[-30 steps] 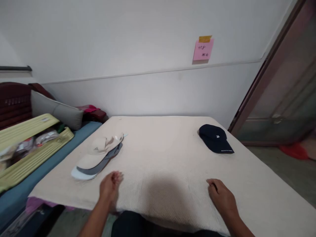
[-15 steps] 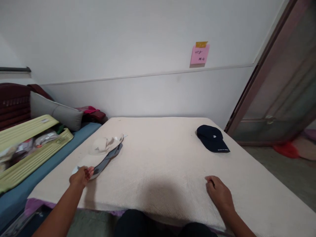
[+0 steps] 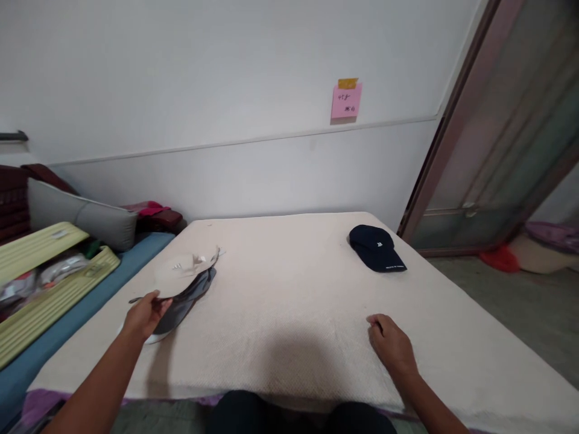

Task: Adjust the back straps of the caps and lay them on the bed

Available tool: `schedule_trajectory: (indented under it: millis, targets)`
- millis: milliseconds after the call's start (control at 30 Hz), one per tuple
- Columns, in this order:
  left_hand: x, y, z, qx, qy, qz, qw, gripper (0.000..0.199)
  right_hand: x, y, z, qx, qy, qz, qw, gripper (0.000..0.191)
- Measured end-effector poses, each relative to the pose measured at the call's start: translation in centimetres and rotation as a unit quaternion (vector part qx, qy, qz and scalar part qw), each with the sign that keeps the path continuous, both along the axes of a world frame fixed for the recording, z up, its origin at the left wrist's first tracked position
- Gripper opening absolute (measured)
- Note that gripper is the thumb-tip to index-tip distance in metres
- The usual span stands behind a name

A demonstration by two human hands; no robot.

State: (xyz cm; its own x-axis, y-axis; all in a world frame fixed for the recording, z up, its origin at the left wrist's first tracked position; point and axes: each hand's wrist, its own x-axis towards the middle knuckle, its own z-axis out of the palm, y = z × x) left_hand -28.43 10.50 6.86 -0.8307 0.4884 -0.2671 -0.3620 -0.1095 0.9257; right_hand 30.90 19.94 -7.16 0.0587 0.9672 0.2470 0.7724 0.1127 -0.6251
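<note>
Cream cap, lying uppermost in a pile on the cloth-covered bench, its pale crown poorly distinguished from the cloth. The near edge of its brim is pinched between thumb and fingers of the left hand, by which that edge is partly covered; whether the dark strip there belongs to its underside or to another brim cannot be told. Below, a grey brim is partly masked by the same hand, and only a sliver of a white brim is exposed. The right hand is loosely closed, its palm hidden, well apart from the pile and nearer the navy cap. Both forearms are cut off by the lower edge.
</note>
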Motion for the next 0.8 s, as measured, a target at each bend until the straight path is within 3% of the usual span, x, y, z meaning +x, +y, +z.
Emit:
schedule_trajectory:
  millis: [267,400,467,667,733,800]
  targets:
    - [3.0,1.6,4.4,0.18,0.069,0.038,0.981,0.021,-0.1,-0.1,0.3,0.007,0.045,-0.005,0.999,0.022]
    - [6.4,1.3,6.4,0.226,0.085,0.025,0.97,0.004,-0.2,-0.2,0.6,0.001,0.093,-0.008,0.996,0.02]
    - [9.0,0.4,6.8,0.241,0.09,0.016,0.966,0.011,-0.2,-0.3,0.9,-0.004,0.128,-0.012,0.992,0.019]
    - [20.0,-4.8,5.2,0.241,0.078,-0.049,0.966,0.009,-1.5,-1.3,2.4,-0.054,0.289,-0.043,0.955,0.021]
    - [23.8,-6.6,4.1,0.221,0.053,-0.091,0.969,0.004,-3.3,-3.0,3.2,-0.086,0.361,-0.028,0.928,0.029]
    - [27.0,-8.1,2.9,0.191,0.03,-0.114,0.975,0.015,-5.6,-5.6,4.1,-0.131,0.432,0.021,0.892,0.04]
